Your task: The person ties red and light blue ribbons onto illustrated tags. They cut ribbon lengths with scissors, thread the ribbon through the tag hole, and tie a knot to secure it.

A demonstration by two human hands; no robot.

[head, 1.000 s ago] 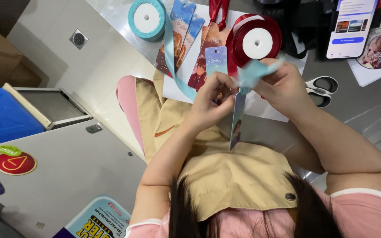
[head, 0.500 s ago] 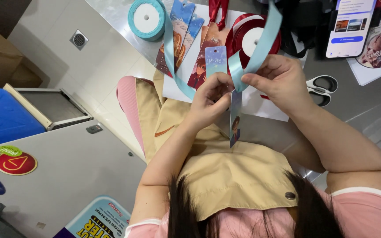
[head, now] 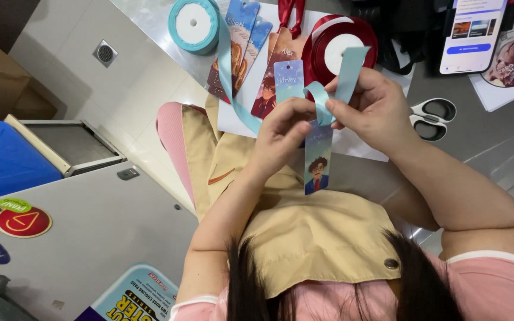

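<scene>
My left hand [head: 281, 135] and my right hand [head: 376, 110] meet above my lap, both pinching a light blue ribbon [head: 347, 70] at the top of a long blue bookmark [head: 317, 161] with a cartoon figure. The bookmark hangs down between my hands. The ribbon forms a small loop at my fingertips, one end stands up past my right hand, and a long strand runs left toward a light blue ribbon spool [head: 193, 24] on the table.
On the table lie several more illustrated bookmarks [head: 242, 44], a dark red ribbon spool [head: 343, 50], white-handled scissors [head: 432, 119], a phone [head: 474, 32] and a white sheet [head: 239, 122]. A blue-lidded box [head: 7, 160] and a grey cabinet [head: 90, 232] stand to my left.
The ribbon end that stood tall above my right hand half a second ago is now shorter and bent into a loop at the bookmark's top. Both hands stayed close together.
</scene>
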